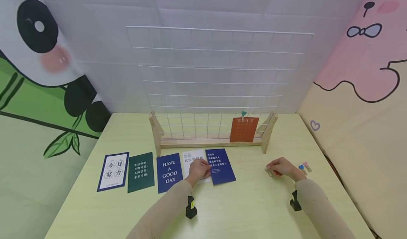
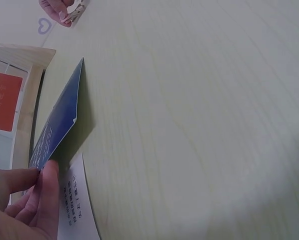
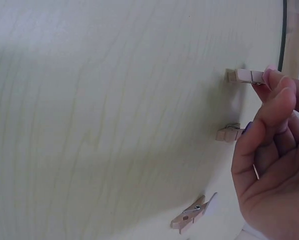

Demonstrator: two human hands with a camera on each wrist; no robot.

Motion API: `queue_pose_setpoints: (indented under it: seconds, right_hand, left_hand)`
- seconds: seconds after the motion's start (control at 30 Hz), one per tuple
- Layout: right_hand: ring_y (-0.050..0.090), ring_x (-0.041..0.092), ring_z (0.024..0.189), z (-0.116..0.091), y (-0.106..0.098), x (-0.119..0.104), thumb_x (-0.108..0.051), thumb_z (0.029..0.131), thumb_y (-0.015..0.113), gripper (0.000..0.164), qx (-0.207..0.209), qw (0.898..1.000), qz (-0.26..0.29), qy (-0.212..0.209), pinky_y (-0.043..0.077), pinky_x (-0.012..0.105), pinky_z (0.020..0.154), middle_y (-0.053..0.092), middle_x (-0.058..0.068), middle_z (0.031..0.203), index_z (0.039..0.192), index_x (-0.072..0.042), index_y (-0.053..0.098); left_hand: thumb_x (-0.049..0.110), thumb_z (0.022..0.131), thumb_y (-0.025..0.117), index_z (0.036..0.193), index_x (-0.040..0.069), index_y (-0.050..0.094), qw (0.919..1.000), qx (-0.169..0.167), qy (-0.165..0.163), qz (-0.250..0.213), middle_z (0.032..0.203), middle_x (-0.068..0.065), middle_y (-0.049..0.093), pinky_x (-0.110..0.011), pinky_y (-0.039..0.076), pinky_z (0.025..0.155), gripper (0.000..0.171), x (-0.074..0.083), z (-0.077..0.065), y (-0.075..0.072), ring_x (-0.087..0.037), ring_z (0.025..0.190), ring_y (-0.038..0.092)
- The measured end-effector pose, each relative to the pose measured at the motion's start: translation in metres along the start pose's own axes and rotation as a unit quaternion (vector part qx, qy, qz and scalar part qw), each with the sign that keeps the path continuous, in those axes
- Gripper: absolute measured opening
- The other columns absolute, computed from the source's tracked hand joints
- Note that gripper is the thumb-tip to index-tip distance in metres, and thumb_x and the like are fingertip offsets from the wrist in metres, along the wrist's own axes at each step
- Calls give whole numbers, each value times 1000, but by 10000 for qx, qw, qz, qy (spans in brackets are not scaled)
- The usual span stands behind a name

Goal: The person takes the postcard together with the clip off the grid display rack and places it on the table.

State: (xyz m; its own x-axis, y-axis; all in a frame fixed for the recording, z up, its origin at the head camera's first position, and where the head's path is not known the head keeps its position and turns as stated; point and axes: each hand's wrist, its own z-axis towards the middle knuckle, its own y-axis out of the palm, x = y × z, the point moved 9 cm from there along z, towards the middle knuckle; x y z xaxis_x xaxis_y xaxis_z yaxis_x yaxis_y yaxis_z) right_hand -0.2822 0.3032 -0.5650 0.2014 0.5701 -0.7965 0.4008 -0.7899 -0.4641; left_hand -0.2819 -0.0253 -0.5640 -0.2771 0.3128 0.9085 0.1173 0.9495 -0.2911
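My left hand (image 1: 199, 169) pinches the left edge of a dark blue card (image 1: 224, 166) with white writing. In the left wrist view that card (image 2: 62, 117) tilts up off the table, and a white card (image 2: 78, 197) lies beneath the hand. To the right, my right hand (image 1: 282, 167) holds a small wooden clothespin (image 1: 269, 172) at its fingertips; the right wrist view shows this clothespin (image 3: 244, 76) partly covered by the fingers. Near that hand lie a blue-heart clothespin (image 1: 302, 168) and a pink-heart clothespin (image 1: 307, 166).
A white wire grid (image 1: 206, 69) stands in a wooden base (image 1: 210, 142) at the back. An orange-red card (image 1: 243, 130) hangs there from a teal-heart clothespin (image 1: 243, 114). Leftward lie a "HAVE A GOOD DAY" card (image 1: 170, 172), a green card (image 1: 141, 172) and a blue-bordered card (image 1: 113, 171).
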Motion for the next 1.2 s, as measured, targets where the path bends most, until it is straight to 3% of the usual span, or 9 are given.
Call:
queue_pose_setpoints:
  seconds: [0.33, 0.63, 0.97, 1.2]
  right_hand:
    - [45, 10, 49, 1, -3, 7, -13, 85, 58, 19, 244, 9995, -156, 161, 39, 22, 45, 51, 1, 57, 92, 4, 63]
    - [46, 11, 51, 1, -7, 10, -13, 85, 58, 21, 382, 9988, -118, 289, 39, 23, 47, 51, 2, 59, 95, 4, 63]
    - [46, 13, 53, -3, -22, -8, -9, 88, 52, 25, 593, 9980, -1, -223, 42, 25, 50, 53, 7, 62, 100, 12, 58]
    - [48, 12, 53, -4, -35, -33, -14, 89, 52, 33, 864, 9954, -95, -400, 46, 31, 54, 54, 6, 61, 108, 14, 54]
  left_hand:
    - [1, 80, 62, 86, -8, 60, 9993, 135, 106, 333, 59, -9, 60, -26, 49, 46, 11, 4, -1, -3, -15, 47, 58]
    - [5, 86, 55, 88, -6, 62, 9974, 70, 260, 665, 59, -6, 58, -22, 47, 45, 13, 8, -3, -6, -12, 47, 54]
    - [12, 87, 55, 93, -2, 62, 9926, 525, 785, 760, 66, -6, 60, -24, 48, 47, 17, 28, 0, -37, -14, 51, 57]
    - [16, 88, 55, 95, -2, 62, 9878, 765, 1141, 729, 71, -7, 61, -27, 47, 51, 21, 44, 1, -59, -22, 61, 61]
